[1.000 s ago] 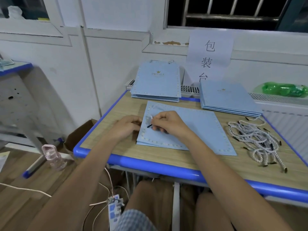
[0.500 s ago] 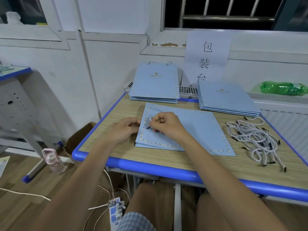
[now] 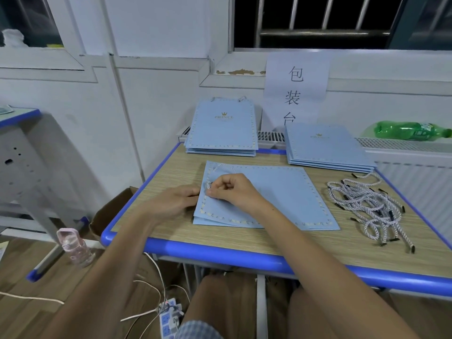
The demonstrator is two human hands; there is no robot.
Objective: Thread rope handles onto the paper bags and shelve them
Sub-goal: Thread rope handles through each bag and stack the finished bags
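Left hand [image 3: 175, 200] resting on the desk [image 3: 171, 172], fingers curled at the paper bag's [image 3: 281, 194] left edge; cannot tell whether gripping. Right hand [image 3: 234, 192] now clenched, pinching the rope [image 3: 208, 185] at the bag's top-left; black tip gone from view. Loose ropes [image 3: 367, 204] unmoved far right.
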